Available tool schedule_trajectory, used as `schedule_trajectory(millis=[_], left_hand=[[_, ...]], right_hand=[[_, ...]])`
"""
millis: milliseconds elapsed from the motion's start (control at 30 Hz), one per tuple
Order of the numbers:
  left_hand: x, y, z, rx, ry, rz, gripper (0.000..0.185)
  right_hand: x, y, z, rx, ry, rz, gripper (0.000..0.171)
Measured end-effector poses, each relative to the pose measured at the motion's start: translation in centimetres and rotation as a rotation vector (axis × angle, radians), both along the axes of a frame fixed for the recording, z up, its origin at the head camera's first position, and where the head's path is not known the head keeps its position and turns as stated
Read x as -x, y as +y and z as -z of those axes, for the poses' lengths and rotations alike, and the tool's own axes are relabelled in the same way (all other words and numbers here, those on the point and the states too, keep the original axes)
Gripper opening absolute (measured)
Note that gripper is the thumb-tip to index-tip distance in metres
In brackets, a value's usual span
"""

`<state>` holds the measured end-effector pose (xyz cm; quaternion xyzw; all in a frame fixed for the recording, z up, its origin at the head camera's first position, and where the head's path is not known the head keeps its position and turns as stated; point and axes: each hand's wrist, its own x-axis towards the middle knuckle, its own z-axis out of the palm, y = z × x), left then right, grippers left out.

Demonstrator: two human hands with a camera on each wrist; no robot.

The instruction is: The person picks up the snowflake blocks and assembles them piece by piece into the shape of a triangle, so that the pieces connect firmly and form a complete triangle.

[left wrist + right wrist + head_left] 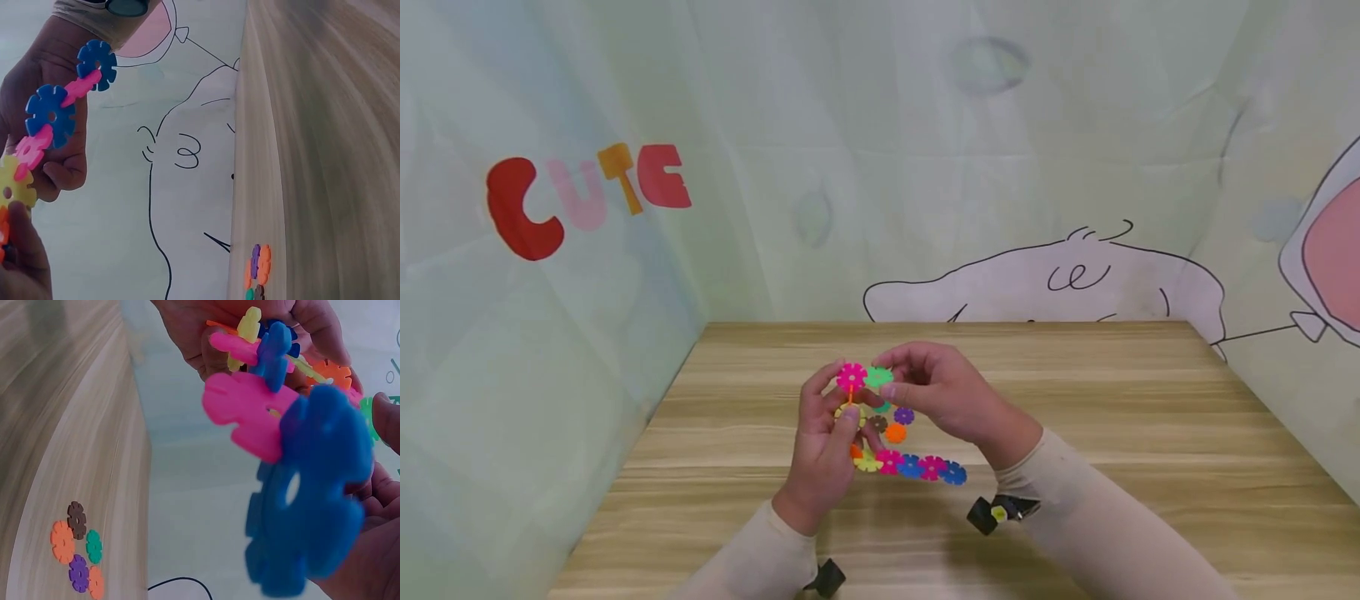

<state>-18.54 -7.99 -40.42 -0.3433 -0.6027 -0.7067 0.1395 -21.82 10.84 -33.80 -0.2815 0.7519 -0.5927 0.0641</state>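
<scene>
Overhead, pale printed sheets wall in three sides, with red and orange letters (587,196) on the left and a line-drawn cartoon (1045,279) behind the far edge. Below them lies a wooden table (1150,433). Held above its middle is a chain of snowflake discs (910,465), pink, blue and yellow, slotted edge to edge. The left hand (823,437) pinches its left end; the right hand (943,392) pinches a green disc (877,377) at the top. A few loose discs (78,550) lie clustered on the table beneath.

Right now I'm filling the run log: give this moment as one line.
left hand: grips colourful plastic snowflake-disc chain | right hand: pinches green disc at its top | loose discs: on wooden table
</scene>
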Motion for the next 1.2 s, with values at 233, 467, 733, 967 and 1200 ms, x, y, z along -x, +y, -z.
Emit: schedule_trajectory(millis=[233, 467, 733, 967, 1200], left_hand=[[0.01, -0.03, 0.28, -0.018, -0.008, 0.016, 0.048], [-0.05, -0.19, 0.40, -0.001, -0.016, -0.006, 0.050], [-0.07, -0.15, 0.53, 0.009, -0.029, -0.010, 0.051], [0.06, -0.16, 0.70, 0.001, -0.031, -0.006, 0.048], [0.02, -0.05, 0.55, 0.004, -0.020, -0.026, 0.048]], right_hand=[[-0.03, -0.26, 0.17, 0.000, -0.025, -0.003, 0.022], [0.08, -0.50, 0.42, 0.003, -0.055, -0.012, 0.021], [0.20, -0.22, 0.56, -0.013, -0.024, -0.027, 0.022], [0.30, -0.17, 0.46, -0.004, -0.032, -0.058, 0.020], [0.27, -0.36, 0.56, 0.001, -0.039, -0.036, 0.022]])
